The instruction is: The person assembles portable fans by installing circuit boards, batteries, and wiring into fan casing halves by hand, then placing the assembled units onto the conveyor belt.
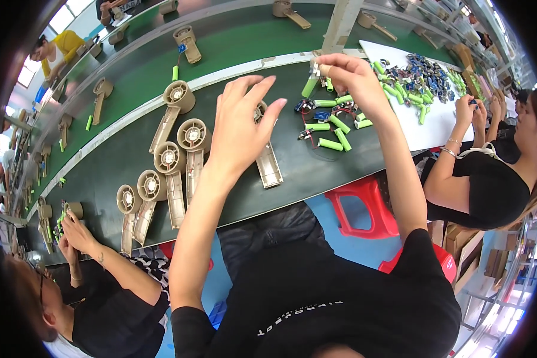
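My left hand [241, 122] is raised over the bench with its fingers spread and nothing in them. Partly hidden behind it lies a tan handheld-fan shell [270, 167], its open handle pointing toward me. Between thumb and fingertips, my right hand [355, 80] pinches a green battery cell [309, 88] near its upper end, where a small pale part shows that I cannot make out. Below that hand is a loose group of green battery cells [339, 123] with small blue circuit boards [324, 103] and thin wires. Several more fan shells [194, 136] stand in a cluster left of my left hand.
A white board [409, 122] at the right bears a heap of batteries and circuit boards. Beyond a pale rail [244, 69] runs a green conveyor [232, 39] with spaced fan shells. A metal post [340, 27] rises ahead. Co-workers sit close on both sides; red stools [364, 206] stand below.
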